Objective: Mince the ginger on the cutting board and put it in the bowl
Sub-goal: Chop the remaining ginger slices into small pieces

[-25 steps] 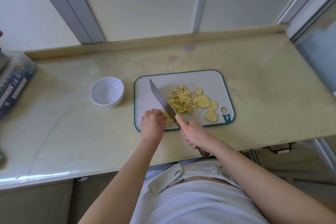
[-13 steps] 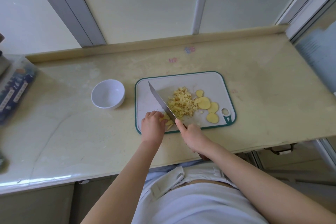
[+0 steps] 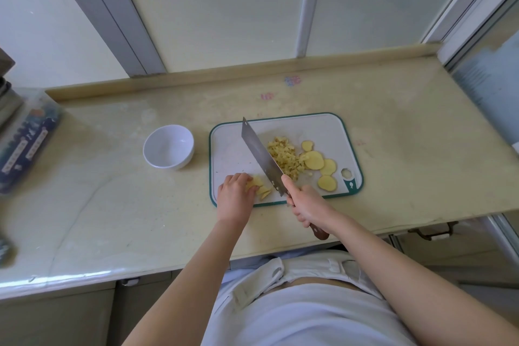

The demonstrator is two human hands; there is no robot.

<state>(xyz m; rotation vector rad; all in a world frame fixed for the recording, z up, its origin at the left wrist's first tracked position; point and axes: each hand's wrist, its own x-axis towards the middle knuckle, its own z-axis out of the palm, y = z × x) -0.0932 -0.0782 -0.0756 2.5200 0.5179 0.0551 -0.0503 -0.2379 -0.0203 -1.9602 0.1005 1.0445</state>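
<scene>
"Two hands lay nearest us, at the near edge of the board. Our right hand (image 3: 307, 206) was wrapped round the handle of the knife (image 3: 261, 154), forefinger stretched onto the blade. Our left hand (image 3: 234, 194) had its fingers curled down on a small stack of ginger slices (image 3: 262, 189), pinning it."

"So we were mid-chop?"

"We judged so. The blade ran from near right to far left across the cutting board (image 3: 230, 149), its heel just beside the pinned stack. We could not tell whether the edge touched the board. Just right of the blade lay the minced ginger (image 3: 285, 157) in a heap, and right of that lay four round slices (image 3: 314, 161), uncut."

"And the bowl?"

"The white bowl (image 3: 179, 164) stood on the counter (image 3: 112, 205) just left of the board, with nothing in it. A dark printed box (image 3: 25, 143) lay at the far left."

"What did the next move call for?"

"We reckoned on a cut down through the stack, close to our knuckles, with the fingertips tucked back. After that there were the four rounds to chop, the heap to go over finer, and everything to scrape left into the bowl."
</scene>
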